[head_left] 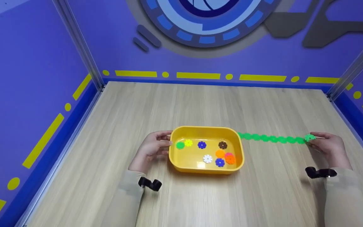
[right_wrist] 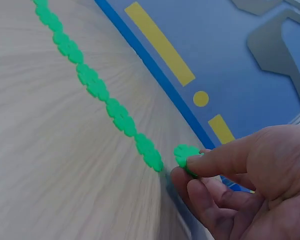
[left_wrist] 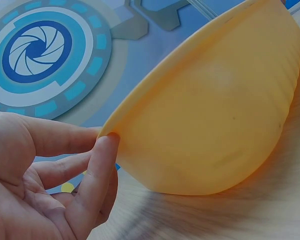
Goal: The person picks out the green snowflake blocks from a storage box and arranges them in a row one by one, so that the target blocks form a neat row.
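My left hand [head_left: 151, 145] is at the left end of a yellow plastic box [head_left: 187, 170], its fingertips and thumb on the rim. The left wrist view shows the thumb [left_wrist: 104, 155] against the outer wall under the rim. My right hand [head_left: 329, 146] pinches a green notched disc [head_left: 309, 137] between thumb and fingertips. A row of green notched discs [head_left: 273, 139] stretches from the box's right side to just below that disc. In the right wrist view a small gap parts the held disc [right_wrist: 186, 154] from the row's near end [right_wrist: 150, 154].
Inside the box lie loose notched discs: a white one [head_left: 207, 158], a brown one [head_left: 222, 145], a yellow one [head_left: 188, 142], and several others. The wooden table [head_left: 156, 104] is bounded by blue panels [head_left: 33, 78] at left, back and right.
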Action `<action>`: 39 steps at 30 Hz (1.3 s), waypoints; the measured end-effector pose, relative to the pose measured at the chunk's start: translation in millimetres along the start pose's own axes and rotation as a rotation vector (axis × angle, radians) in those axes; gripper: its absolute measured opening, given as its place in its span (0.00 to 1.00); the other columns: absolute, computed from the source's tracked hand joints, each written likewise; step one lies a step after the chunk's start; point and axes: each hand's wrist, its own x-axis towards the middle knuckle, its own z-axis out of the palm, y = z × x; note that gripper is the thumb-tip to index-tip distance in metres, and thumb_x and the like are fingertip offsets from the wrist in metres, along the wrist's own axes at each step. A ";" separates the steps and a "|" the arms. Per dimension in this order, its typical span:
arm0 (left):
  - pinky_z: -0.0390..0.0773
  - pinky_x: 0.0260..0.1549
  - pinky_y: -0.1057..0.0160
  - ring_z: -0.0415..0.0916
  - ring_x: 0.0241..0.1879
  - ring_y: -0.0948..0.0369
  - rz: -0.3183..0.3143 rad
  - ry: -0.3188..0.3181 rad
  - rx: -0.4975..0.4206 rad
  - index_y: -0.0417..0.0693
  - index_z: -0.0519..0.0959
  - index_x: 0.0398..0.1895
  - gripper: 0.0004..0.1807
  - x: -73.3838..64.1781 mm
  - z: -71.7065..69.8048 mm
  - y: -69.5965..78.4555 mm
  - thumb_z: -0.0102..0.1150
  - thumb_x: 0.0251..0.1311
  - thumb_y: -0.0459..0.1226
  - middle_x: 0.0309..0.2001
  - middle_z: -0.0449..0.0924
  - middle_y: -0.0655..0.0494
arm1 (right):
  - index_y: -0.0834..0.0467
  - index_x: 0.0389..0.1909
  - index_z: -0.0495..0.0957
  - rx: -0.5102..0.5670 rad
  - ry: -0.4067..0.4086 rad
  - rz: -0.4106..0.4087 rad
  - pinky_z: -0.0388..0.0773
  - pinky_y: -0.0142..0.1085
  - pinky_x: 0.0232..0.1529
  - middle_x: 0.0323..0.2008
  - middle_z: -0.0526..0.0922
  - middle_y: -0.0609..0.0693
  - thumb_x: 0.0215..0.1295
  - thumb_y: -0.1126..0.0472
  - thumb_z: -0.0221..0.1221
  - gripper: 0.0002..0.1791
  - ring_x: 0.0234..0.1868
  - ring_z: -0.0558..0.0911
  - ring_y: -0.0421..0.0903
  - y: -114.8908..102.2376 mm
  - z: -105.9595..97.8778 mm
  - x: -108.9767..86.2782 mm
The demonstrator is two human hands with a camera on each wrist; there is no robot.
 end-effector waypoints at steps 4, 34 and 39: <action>0.87 0.27 0.67 0.83 0.36 0.61 -0.006 0.000 -0.010 0.43 0.78 0.66 0.29 -0.3 0.0 -0.1 0.63 0.60 0.24 0.47 0.80 0.50 | 0.47 0.43 0.80 -0.102 0.045 0.011 0.85 0.24 0.36 0.27 0.83 0.31 0.68 0.71 0.59 0.14 0.31 0.84 0.29 0.3 0.2 2.1; 0.88 0.28 0.66 0.83 0.33 0.61 -0.008 -0.016 -0.008 0.45 0.77 0.68 0.29 1.5 -1.3 -1.5 0.63 0.61 0.24 0.47 0.79 0.49 | 0.75 0.70 0.65 -0.372 0.163 0.023 0.82 0.26 0.31 0.23 0.78 0.32 0.75 0.60 0.51 0.30 0.25 0.78 0.31 -2.4 2.2 2.9; 0.88 0.27 0.66 0.83 0.32 0.62 -0.008 -0.010 0.002 0.45 0.78 0.67 0.29 2.0 -1.1 -1.8 0.63 0.61 0.24 0.47 0.78 0.49 | 0.76 0.70 0.64 -0.343 0.165 0.022 0.83 0.26 0.31 0.23 0.78 0.30 0.75 0.60 0.51 0.30 0.26 0.80 0.30 -2.8 1.0 1.6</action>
